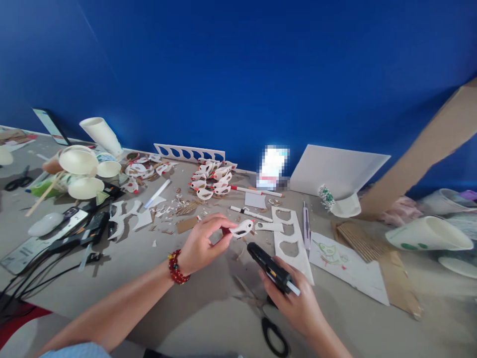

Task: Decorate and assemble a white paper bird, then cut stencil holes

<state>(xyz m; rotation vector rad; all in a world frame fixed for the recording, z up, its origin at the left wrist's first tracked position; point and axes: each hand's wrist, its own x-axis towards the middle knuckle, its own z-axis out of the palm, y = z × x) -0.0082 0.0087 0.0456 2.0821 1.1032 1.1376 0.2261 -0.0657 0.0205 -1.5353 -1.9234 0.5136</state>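
Between the thumb and fingers of my left hand (206, 242) is a small white bird cutout (243, 228) with a red beak and a dark wing marking. My right hand (292, 293) is wrapped round a black hot glue gun (269, 266), with a white glue stick poking out of its back end. The gun's nozzle points up-left, close below the bird; whether they touch I cannot tell. Scissors (275, 335) lie under and beside my right wrist. Behind the left hand, a cluster of similar white birds (210, 179) with red beaks stands on the table.
A white board with cut-out holes (292, 243) lies beyond the glue gun, near a utility knife (306, 226) and a sheet with a bird drawing (346, 266). Paper cups (79, 160), cables and a power strip crowd the left. A paper cup (428, 233) lies right. A blue wall closes the back.
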